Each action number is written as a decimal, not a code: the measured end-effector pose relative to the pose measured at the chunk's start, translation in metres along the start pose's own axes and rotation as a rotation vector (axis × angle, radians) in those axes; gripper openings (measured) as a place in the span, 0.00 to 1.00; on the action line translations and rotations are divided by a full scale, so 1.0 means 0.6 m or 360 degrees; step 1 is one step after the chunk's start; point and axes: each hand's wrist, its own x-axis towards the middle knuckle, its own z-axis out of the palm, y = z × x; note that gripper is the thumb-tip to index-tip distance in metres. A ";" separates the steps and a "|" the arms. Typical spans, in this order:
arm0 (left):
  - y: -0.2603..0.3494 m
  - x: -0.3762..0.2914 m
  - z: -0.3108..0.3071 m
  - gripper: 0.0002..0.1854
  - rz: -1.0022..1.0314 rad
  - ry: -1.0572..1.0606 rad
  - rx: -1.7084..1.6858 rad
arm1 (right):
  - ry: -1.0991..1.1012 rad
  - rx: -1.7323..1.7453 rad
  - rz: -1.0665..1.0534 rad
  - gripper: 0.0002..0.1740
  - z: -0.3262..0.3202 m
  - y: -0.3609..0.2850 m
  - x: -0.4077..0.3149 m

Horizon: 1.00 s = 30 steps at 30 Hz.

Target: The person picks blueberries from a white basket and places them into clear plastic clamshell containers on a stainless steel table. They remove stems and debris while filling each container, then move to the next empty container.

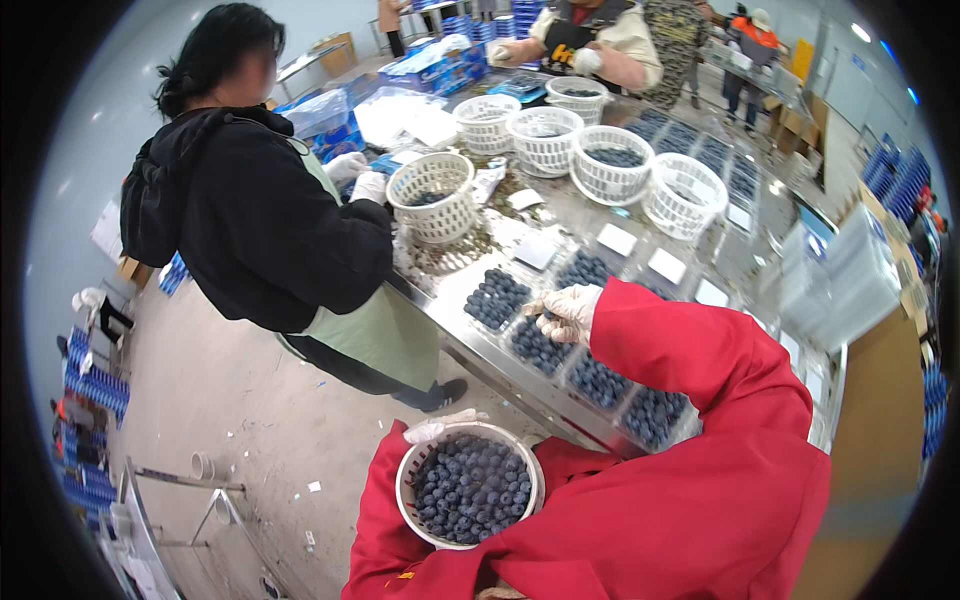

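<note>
My left hand (444,424), in a pale glove, grips the rim of a white plastic basket (406,504) held against my body. Loose blueberries (472,487) fill most of this basket. My right hand (566,313), gloved too, hovers over clear plastic punnets on the steel table, its fingers curled. Whether a berry sits between those fingers cannot be made out. Below it is a punnet of blueberries (538,346); another filled punnet (496,298) lies just left. Two more filled ones, a middle punnet (598,381) and a near punnet (654,416), line the table edge.
A co-worker (262,217) stands at the left beside a slatted basket (431,199). Several white baskets (613,165) stand across the steel table (517,409). Stacked clear containers (840,277) rise at the right. Another person (592,45) works at the far side.
</note>
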 end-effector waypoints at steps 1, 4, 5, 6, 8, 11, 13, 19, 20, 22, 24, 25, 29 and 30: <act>0.017 0.007 -0.008 0.35 -0.0028 0.0103 0.0004 | 0.0061 0.0017 0.0099 0.17 -0.004 -0.013 0.041; 0.035 0.010 -0.010 0.34 -0.0018 0.0159 -0.0025 | 0.0409 -0.0906 -0.0255 0.11 0.007 -0.081 0.148; 0.045 0.015 -0.007 0.34 0.0014 0.0247 -0.0029 | 0.0576 -0.1631 -0.0123 0.14 0.004 -0.128 0.187; 0.050 0.017 -0.003 0.34 -0.0021 0.0278 -0.0013 | 0.0740 -0.2561 -0.0018 0.18 0.001 -0.181 0.230; 0.055 0.017 0.009 0.34 -0.0111 0.0147 -0.0221 | 0.0815 -0.2294 -0.0360 0.18 -0.012 -0.283 0.319; 0.048 -0.008 0.026 0.33 -0.0040 0.0501 -0.0376 | 0.0889 -0.2778 -0.0283 0.18 -0.032 -0.304 0.402; 0.048 -0.014 0.016 0.31 0.0097 0.0436 -0.0294 | 0.0870 -0.2028 -0.0114 0.16 -0.016 -0.263 0.404; 0.031 0.014 -0.076 0.26 0.0089 0.0129 0.0261 | -0.0117 -0.0941 0.0643 0.21 0.108 -0.060 0.108; 0.029 0.023 -0.091 0.25 0.0084 0.0053 0.0430 | -0.0300 -0.0938 0.0659 0.27 0.134 -0.027 0.053; 0.021 0.030 -0.110 0.24 0.0088 -0.0134 0.0796 | -0.0178 -0.1243 0.0868 0.41 0.178 0.046 -0.043; 0.017 0.034 -0.107 0.23 0.0114 -0.0347 0.1204 | -0.0206 -0.1442 0.1055 0.45 0.204 0.102 -0.100; 0.018 0.038 -0.098 0.22 0.0127 -0.0434 0.1407 | -0.0090 -0.1235 0.1185 0.40 0.214 0.129 -0.117; -0.005 0.038 -0.037 0.31 -0.0507 -0.0546 0.1135 | 0.0357 -0.0605 0.1086 0.29 0.246 0.219 -0.205; -0.003 0.049 -0.034 0.35 -0.0562 -0.0225 0.1113 | 0.0404 -0.0493 0.0976 0.29 0.239 0.228 -0.208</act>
